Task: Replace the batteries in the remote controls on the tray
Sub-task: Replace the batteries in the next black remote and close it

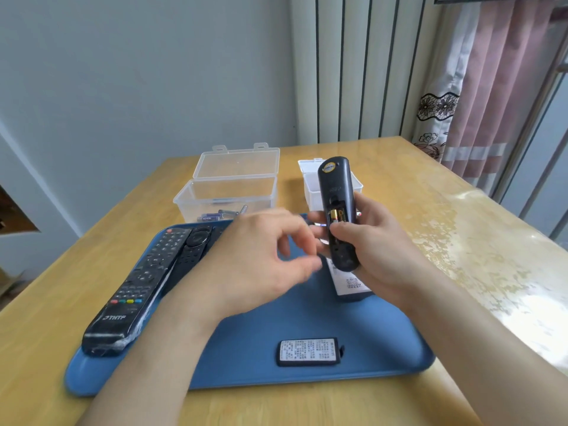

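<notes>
Right hand [373, 241] gripping a dark remote [338, 210] upright above the blue tray [246, 348], gold battery [336, 216] showing, left hand [264, 256] loosely curled beside it, grasping nothing visible.

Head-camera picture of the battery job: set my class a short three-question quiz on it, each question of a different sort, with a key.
1. True or false: the right hand holds the dark remote with its battery bay open.
2. Where does the loose battery cover lie? A on the blue tray; B in the clear box; C on the bare table.
3. Fill in: the loose batteries lie in the clear ____.

Key: 1 true; 2 A; 3 box.
</notes>
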Available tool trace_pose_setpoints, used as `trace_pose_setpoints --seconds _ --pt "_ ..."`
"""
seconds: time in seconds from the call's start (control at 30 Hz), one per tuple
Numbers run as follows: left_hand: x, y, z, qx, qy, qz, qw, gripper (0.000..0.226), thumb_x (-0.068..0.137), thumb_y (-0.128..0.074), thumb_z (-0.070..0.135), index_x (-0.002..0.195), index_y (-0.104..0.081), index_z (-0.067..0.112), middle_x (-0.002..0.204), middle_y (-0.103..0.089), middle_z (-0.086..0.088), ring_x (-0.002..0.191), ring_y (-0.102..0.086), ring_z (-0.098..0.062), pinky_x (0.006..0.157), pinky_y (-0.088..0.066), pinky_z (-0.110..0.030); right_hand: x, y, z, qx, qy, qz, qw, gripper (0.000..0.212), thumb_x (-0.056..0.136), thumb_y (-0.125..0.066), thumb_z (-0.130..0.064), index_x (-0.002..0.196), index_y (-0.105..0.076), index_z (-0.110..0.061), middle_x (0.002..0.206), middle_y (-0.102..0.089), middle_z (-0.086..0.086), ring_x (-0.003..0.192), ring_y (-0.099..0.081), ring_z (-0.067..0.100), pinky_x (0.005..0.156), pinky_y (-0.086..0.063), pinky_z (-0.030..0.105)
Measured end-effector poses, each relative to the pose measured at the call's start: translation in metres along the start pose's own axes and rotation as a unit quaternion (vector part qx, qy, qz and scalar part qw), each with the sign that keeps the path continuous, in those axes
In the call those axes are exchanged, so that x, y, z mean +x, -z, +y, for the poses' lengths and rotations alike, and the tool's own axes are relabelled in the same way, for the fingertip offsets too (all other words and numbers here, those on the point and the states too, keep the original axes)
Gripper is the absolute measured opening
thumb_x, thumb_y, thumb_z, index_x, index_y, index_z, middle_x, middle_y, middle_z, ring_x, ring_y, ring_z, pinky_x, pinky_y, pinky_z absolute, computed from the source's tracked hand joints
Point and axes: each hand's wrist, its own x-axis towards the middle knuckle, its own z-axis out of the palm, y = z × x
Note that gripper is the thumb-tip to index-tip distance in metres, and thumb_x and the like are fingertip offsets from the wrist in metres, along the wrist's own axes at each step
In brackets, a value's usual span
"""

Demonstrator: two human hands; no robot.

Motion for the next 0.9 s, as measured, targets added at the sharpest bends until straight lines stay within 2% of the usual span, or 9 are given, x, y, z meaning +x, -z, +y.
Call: trace_pose_setpoints --seconds 0.07,0.17,0.23,0.37,0.47,0.57,0.7,0.77,0.9 --pt "-0.004 0.001 0.008 0.029 0.03 -0.152 0.988 0.019 0.068 -0.08 0.042 0.075 -0.067 0.029 0.075 -0.064 0.013 0.067 -0.057 -0.002 0.064 -0.047 -0.02 0.002 0.002 0.002 0.002 -0.004 0.02 1.0 0.04 0.095 -0.035 0.017 0.127 -0.049 -0.001 0.11 -0.062 0.022 0.081 -0.065 0.024 0.076 -0.06 0.032" --pt "-0.006 -0.008 0.015 0.078 0.034 -0.339 0.937 0.033 0.067 -0.082 0.046 0.095 -0.066 0.039 0.086 -0.061 0.014 0.073 -0.055 0.001 0.067 -0.048 -0.019 0.004 0.004 0.005 -0.001 -0.012 0.041 0.999 0.039 0.094 -0.036 0.017 0.124 -0.05 -0.002 0.106 -0.062 0.021 0.08 -0.065 0.024 0.073 -0.06 0.03" --pt "-0.005 -0.014 0.014 0.073 0.028 -0.39 0.918 0.038 0.069 -0.082 0.042 0.103 -0.065 0.044 0.091 -0.059 0.012 0.077 -0.054 -0.002 0.069 -0.049 -0.022 0.003 0.004 0.006 -0.001 -0.021 0.043 0.999 0.035 0.093 -0.037 0.016 0.119 -0.053 -0.002 0.104 -0.062 0.022 0.079 -0.065 0.024 0.072 -0.06 0.03" --pt "-0.003 -0.019 0.006 0.038 0.036 -0.387 0.921 0.028 0.073 -0.081 0.027 0.096 -0.068 0.037 0.089 -0.061 0.008 0.075 -0.056 -0.004 0.074 -0.052 -0.028 0.0 -0.001 0.006 -0.012 -0.037 0.034 0.999 0.033 0.093 -0.04 0.012 0.12 -0.054 0.001 0.101 -0.065 0.022 0.079 -0.065 0.025 0.07 -0.059 0.03" --pt "-0.004 -0.016 0.002 -0.004 0.049 -0.353 0.934 0.026 0.073 -0.081 0.016 0.089 -0.065 0.029 0.077 -0.065 0.005 0.067 -0.06 -0.006 0.069 -0.054 -0.027 0.0 -0.001 0.007 0.004 -0.055 0.033 0.998 0.027 0.094 -0.044 0.004 0.115 -0.058 -0.004 0.099 -0.068 0.021 0.077 -0.065 0.025 0.07 -0.056 0.034" --pt "-0.002 -0.009 0.003 -0.224 0.092 -0.215 0.946 0.028 0.074 -0.079 0.001 0.091 -0.062 0.015 0.068 -0.064 -0.007 0.058 -0.058 -0.012 0.057 -0.051 -0.024 -0.001 -0.003 0.007 0.045 -0.091 0.037 0.994 0.024 0.098 -0.049 -0.022 0.11 -0.06 -0.004 0.102 -0.067 0.022 0.083 -0.064 0.029 0.077 -0.05 0.04" --pt "0.006 -0.019 -0.001 -0.48 0.147 0.062 0.863 0.032 0.071 -0.078 0.003 0.092 -0.057 0.014 0.071 -0.069 -0.006 0.056 -0.06 -0.017 0.05 -0.05 -0.021 -0.002 -0.006 0.006 0.103 -0.115 0.001 0.988 0.036 0.101 -0.046 -0.036 0.111 -0.068 -0.009 0.097 -0.07 0.013 0.074 -0.065 0.025 0.069 -0.057 0.037" --pt "0.008 -0.024 -0.002 -0.464 0.16 0.132 0.861 0.025 0.077 -0.073 0.004 0.092 -0.056 0.015 0.07 -0.069 -0.005 0.056 -0.059 -0.017 0.05 -0.05 -0.021 -0.003 -0.008 0.006 0.103 -0.113 -0.033 0.988 0.033 0.102 -0.044 -0.035 0.104 -0.071 -0.017 0.096 -0.073 0.008 0.075 -0.068 0.021 0.075 -0.059 0.04" --pt "0.009 -0.028 -0.003 -0.342 0.114 0.162 0.918 0.027 0.082 -0.072 0.006 0.105 -0.063 0.017 0.066 -0.063 -0.004 0.055 -0.059 -0.01 0.055 -0.049 -0.021 -0.003 -0.009 0.006 0.104 -0.106 -0.047 0.988 0.033 0.102 -0.044 -0.037 0.109 -0.069 -0.015 0.092 -0.075 0.007 0.077 -0.071 0.021 0.075 -0.059 0.04"
